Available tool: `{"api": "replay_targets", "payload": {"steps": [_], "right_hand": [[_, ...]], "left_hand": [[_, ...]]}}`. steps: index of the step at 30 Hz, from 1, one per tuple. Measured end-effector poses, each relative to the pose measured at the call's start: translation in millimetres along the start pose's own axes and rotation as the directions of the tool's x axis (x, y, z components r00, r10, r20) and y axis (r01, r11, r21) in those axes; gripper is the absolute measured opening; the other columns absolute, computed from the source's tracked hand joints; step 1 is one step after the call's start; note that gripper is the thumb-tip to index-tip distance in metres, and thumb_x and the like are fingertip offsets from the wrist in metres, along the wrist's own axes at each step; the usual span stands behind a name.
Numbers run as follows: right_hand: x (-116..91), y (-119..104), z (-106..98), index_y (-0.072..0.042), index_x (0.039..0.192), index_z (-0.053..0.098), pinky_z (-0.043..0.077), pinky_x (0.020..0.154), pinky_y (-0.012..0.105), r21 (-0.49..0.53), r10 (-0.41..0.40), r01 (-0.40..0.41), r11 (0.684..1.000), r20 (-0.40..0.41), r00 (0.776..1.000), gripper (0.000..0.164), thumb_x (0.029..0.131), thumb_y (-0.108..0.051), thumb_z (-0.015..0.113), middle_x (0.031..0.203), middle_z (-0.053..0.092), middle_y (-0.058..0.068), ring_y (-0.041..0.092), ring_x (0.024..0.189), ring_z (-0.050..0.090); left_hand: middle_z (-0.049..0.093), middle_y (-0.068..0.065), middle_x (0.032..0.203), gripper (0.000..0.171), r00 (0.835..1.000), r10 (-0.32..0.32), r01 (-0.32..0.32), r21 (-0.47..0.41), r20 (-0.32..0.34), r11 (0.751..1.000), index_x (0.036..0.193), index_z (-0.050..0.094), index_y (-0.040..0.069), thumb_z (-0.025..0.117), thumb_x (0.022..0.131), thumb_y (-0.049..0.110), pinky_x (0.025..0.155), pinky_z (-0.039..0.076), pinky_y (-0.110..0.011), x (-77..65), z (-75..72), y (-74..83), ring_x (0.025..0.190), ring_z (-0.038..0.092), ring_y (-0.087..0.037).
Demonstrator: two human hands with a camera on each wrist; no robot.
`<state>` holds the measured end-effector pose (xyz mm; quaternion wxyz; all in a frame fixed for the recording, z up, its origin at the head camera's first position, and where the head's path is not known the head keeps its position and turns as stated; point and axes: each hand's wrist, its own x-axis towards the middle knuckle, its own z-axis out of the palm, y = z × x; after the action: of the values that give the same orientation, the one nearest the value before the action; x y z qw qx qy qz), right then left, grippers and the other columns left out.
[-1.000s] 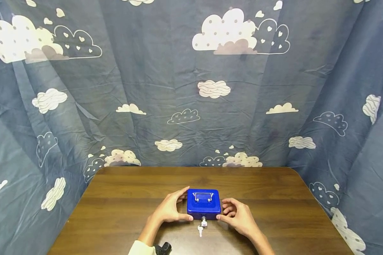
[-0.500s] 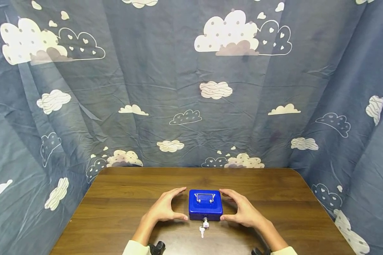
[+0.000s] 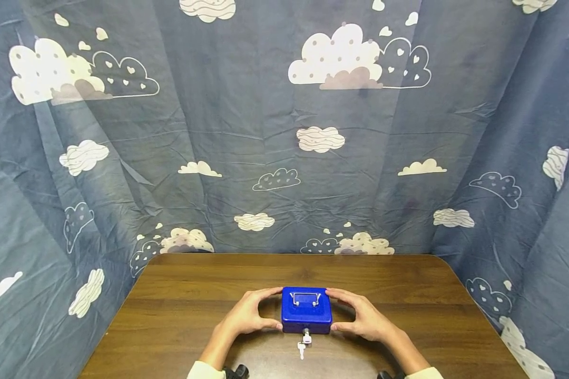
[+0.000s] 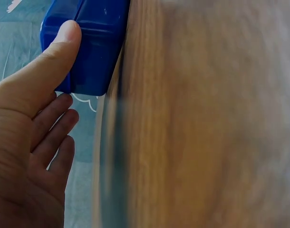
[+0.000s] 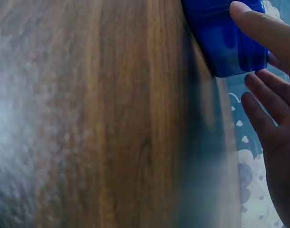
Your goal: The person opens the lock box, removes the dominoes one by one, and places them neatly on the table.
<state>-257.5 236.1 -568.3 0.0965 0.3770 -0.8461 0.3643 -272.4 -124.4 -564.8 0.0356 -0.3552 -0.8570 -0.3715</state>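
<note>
A blue metal cash box (image 3: pixel 306 311) sits on the wooden table, lid down, its wire handle (image 3: pixel 305 299) on top. A key (image 3: pixel 306 337) is in the lock at the front, and a second key (image 3: pixel 301 349) hangs from it. My left hand (image 3: pixel 246 315) holds the box's left side, thumb at the front corner and forefinger at the back corner. On the opposite side my right hand (image 3: pixel 366 318) grips it the same way. In the left wrist view the thumb (image 4: pixel 54 59) lies against the blue wall; the right wrist view shows the other thumb (image 5: pixel 259 23) likewise.
The brown wooden table (image 3: pixel 194 284) has rounded far corners. Behind it and along both sides hangs a grey-blue curtain (image 3: pixel 237 105) printed with clouds. Dark wrist cameras show at the lower edge, beside pale sleeves (image 3: pixel 205 370).
My right hand has spread its curled fingers and reached to the box's back right corner. My left hand drew slightly off the box, then came back against it. The view has shifted a little.
</note>
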Motion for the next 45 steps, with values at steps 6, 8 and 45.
{"api": "replay_targets", "payload": {"steps": [6,8,45], "right_hand": [[-1.0,2.7,2.9,-0.010,0.143,0.060,0.052,0.108,0.028,0.015,0.007,-0.007,1.000,-0.014,1.000,0.078,0.075,-0.028,0.094,0.144,0.063,0.010,0.022,0.132,0.061],[-1.5,3.4,4.3,-0.008,0.143,0.059,0.050,0.109,0.025,0.062,0.006,-0.005,0.998,-0.019,1.000,0.077,0.076,-0.025,0.093,0.144,0.063,0.013,0.023,0.132,0.061],[-2.3,-1.2,2.9,-0.003,0.142,0.059,0.039,0.113,0.014,0.231,0.035,-0.027,0.973,-0.031,0.999,0.060,0.089,-0.017,0.082,0.147,0.058,0.021,0.018,0.139,0.055]], "left_hand": [[0.068,-0.002,0.138,0.086,1.000,-0.028,0.028,-0.017,-0.009,0.999,0.146,0.057,0.012,0.094,0.072,0.037,0.110,0.052,-0.042,0.3,1.3,3.7,0.128,0.065,-0.023],[0.068,-0.003,0.138,0.086,1.000,-0.031,0.030,-0.024,-0.006,0.999,0.147,0.057,0.012,0.094,0.073,0.037,0.110,0.052,-0.042,0.6,1.2,3.9,0.128,0.065,-0.023],[0.065,-0.006,0.143,0.070,0.999,-0.022,0.020,-0.054,-0.044,0.998,0.145,0.059,0.009,0.082,0.087,0.040,0.110,0.051,-0.047,-1.8,5.8,-1.9,0.132,0.062,-0.029]]}}
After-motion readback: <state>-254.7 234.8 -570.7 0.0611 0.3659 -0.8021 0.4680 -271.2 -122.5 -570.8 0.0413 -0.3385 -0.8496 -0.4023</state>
